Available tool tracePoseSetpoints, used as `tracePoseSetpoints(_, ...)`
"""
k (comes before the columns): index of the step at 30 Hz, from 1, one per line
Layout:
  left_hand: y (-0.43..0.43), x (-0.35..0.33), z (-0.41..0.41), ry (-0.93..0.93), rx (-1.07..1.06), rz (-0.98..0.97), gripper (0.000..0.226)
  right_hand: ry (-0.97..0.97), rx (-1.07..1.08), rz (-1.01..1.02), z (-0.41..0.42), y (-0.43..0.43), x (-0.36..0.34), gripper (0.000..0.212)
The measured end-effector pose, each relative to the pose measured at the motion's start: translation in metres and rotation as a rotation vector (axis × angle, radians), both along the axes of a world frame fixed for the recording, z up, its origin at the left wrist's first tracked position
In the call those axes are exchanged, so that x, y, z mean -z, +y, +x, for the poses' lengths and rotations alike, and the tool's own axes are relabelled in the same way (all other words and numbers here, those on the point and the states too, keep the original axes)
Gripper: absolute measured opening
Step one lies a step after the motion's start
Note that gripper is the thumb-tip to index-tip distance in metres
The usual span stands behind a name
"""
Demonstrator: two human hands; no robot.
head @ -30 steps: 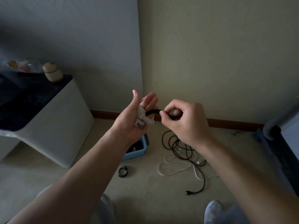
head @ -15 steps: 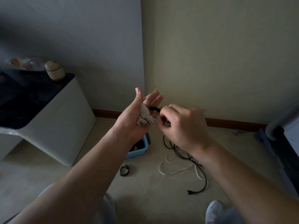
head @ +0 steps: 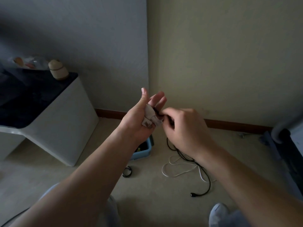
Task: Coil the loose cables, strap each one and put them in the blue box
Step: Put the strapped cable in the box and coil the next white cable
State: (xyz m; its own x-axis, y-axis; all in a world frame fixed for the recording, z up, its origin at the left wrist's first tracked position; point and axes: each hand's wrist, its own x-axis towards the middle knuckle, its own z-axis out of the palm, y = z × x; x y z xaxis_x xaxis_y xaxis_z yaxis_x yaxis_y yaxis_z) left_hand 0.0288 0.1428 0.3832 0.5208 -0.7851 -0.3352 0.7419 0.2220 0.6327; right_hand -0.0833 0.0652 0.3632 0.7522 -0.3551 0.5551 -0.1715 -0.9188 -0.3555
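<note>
At the far left stands a white cabinet point(head: 54, 122) with a dark top, and on it sit a clear bag point(head: 28, 63) and a small beige jar point(head: 58, 72) near the wall. Toward the middle, the left hand point(head: 139, 120) is raised above the floor, thumb pointing up and two fingers straight, holding a coiled white cable point(head: 150, 119) against its palm. Below that forearm, the blue box point(head: 145, 149) rests on the pale floor and is partly hidden by the arm; a small black strap loop point(head: 127, 172) lies on the floor just in front of it. Right of the bundle, the right hand point(head: 185, 128) has its fingers curled, pinching a black strap point(head: 156, 112) where it meets the white coil; this spot is blurred. Beneath this hand, a loose black cable point(head: 207, 182) and a loose white cable point(head: 177, 168) lie tangled on the floor, beside the box. A grey shoe point(head: 218, 212) shows at the bottom right.
</note>
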Motion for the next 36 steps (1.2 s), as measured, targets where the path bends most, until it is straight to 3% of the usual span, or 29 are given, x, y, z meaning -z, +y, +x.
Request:
tracePoseSetpoints(7, -0.002, 0.005, 0.0, 0.019, -0.018, 0.015, 0.034, 0.017, -0.034, 0.339, -0.001, 0.002, 0.003, 0.017)
tracePoseSetpoints(16, -0.006, 0.005, 0.0, 0.126, -0.1, 0.014, 0.038, 0.063, 0.018, 0.326, -0.001, 0.024, 0.011, 0.009)
tracePoseSetpoints(18, -0.006, 0.004, 0.001, 0.138, -0.109, 0.006, 0.039, 0.061, 0.014, 0.354, 0.001, 0.021, 0.011, 0.02)
tracePoseSetpoints(22, -0.005, 0.006, 0.003, 0.124, -0.07, 0.063, 0.058, 0.063, -0.083, 0.524, 0.004, 0.01, 0.013, 0.028)
tracePoseSetpoints(29, -0.008, 0.013, 0.002, 0.105, -0.035, 0.139, 0.047, 0.157, -0.15, 0.817, 0.005, 0.005, 0.014, 0.017)
tracePoseSetpoints(36, -0.01, 0.012, -0.007, 0.05, 0.062, 0.166, 0.041, 0.219, -0.109, 0.532, 0.002, -0.001, 0.01, 0.013)
